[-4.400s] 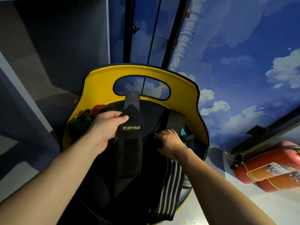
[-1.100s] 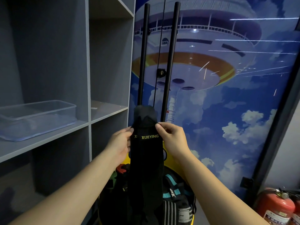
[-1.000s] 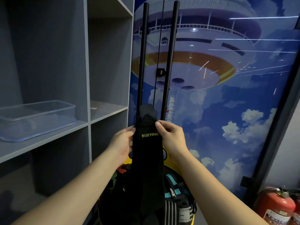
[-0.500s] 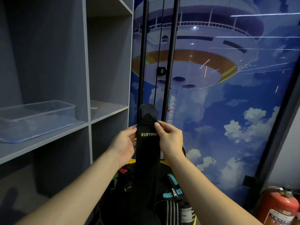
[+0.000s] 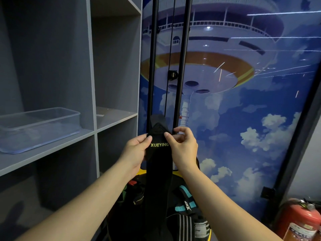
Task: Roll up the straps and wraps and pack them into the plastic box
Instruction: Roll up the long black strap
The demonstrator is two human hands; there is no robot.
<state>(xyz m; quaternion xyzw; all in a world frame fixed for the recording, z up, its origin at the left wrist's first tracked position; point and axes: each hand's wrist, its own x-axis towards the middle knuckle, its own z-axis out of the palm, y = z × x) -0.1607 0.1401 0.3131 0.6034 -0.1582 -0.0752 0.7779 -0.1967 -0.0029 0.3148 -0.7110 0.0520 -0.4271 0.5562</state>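
The plastic box (image 5: 40,126) sits on a shelf (image 5: 52,150), left of the wrap (image 5: 159,167).

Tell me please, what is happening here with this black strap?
A person holds a black wrap up by its top end, the left hand and the right hand each pinching one side near the XUEYING label. The rest hangs straight down, not yet rolled. Below it sits a yellow bin with more straps. The clear plastic box stands on the shelf to the left.
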